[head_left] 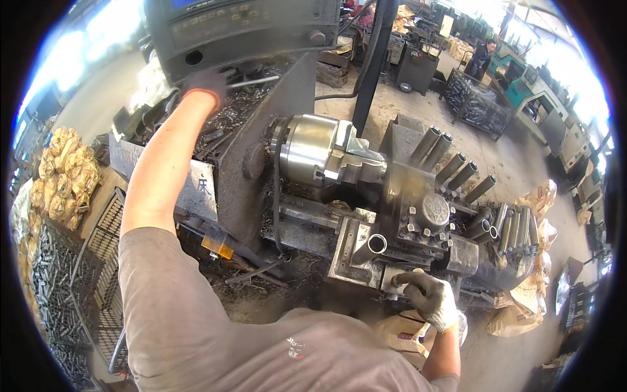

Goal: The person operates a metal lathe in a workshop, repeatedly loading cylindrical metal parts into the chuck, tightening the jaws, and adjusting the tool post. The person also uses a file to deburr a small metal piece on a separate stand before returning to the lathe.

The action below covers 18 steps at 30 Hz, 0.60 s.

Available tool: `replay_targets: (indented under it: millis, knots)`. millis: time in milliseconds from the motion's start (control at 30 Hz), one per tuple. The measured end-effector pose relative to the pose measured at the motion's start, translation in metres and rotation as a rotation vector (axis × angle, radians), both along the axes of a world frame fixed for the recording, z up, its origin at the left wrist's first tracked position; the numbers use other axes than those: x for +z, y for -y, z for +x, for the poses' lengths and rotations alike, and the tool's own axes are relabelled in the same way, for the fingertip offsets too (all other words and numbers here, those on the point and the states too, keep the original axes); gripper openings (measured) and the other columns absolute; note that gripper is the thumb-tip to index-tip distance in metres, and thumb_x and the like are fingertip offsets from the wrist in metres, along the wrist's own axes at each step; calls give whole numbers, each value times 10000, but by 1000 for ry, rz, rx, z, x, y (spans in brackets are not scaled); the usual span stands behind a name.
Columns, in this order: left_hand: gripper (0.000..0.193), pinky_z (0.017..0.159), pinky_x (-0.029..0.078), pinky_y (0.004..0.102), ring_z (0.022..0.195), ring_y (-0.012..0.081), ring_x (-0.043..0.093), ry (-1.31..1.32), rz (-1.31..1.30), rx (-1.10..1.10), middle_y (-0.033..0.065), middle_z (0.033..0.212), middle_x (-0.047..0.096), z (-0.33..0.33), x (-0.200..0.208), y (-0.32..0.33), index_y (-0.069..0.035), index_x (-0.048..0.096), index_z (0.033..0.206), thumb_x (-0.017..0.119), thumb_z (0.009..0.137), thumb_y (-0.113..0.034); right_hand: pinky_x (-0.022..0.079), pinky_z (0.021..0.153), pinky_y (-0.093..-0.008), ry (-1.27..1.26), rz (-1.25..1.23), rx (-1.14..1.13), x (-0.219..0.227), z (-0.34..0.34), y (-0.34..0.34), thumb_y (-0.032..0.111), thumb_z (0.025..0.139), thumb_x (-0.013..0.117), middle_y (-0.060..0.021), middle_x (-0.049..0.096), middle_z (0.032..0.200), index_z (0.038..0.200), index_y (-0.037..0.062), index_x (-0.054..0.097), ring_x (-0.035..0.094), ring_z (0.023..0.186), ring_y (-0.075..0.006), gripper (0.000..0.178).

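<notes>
My left hand [205,86], in a dark glove with an orange cuff, is stretched forward over the lathe's headstock top. Motion blurs its fingers, so what they do is unclear; a metal rod [253,82] lies just to its right. My right hand [428,295], in a dirty grey glove with a white cuff, is at the front of the carriage. Its fingers are bent together around a small dark part [396,279] that I cannot make out. Beside those fingertips a short steel tube [372,247] stands tilted on the carriage block [346,261]. The shiny chuck [310,150] sits beyond.
Several steel tubes [480,189] stand out from the machine's right side, and more tubes [519,228] lie bundled beside brown paper [522,310]. A control panel [241,29] rises behind. At left are a wire basket [98,274], many small metal parts [55,281] and wrapped bundles [65,170].
</notes>
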<state>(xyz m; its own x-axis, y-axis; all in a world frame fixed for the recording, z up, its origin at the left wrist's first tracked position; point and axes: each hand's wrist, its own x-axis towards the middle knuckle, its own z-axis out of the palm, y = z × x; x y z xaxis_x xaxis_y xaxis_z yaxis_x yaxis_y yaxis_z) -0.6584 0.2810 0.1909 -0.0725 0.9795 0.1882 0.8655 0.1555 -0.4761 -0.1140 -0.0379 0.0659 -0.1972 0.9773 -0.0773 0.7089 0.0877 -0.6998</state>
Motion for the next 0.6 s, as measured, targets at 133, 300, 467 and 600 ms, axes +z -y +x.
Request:
replay_targets:
  millis: [133,300,467,600]
  knots:
    - [338,975,576,499,1156,415,721,6,-64,-9,223,1203,757,-25,-3,13,-69,698,1281,576,1005,-221,603,864,-361,-19,48,-40,17,11,3,87,953,650,-136,801,1081,1152,69,782,785,969,-282,240]
    - [243,921,571,517,1095,401,735,-86,190,-272,192,1132,761,-55,-12,13,-105,706,1174,535,1004,-132,598,900,-387,4,69,-74,20,29,2,150,952,702,-196,791,1117,1213,26,768,781,1011,-314,296]
    - [210,923,527,444,1070,306,694,-120,422,-552,96,1063,725,-60,-12,14,-149,709,1110,572,952,-135,599,855,-405,2,101,-17,16,38,-1,172,966,704,-195,780,1099,1215,49,763,764,972,-356,284]
    - [323,985,503,429,1138,282,649,-350,438,-422,64,1114,682,-31,0,33,-148,665,1211,619,894,-103,610,843,-405,23,213,48,27,35,4,161,974,702,-184,783,1114,1201,61,769,763,971,-362,257]
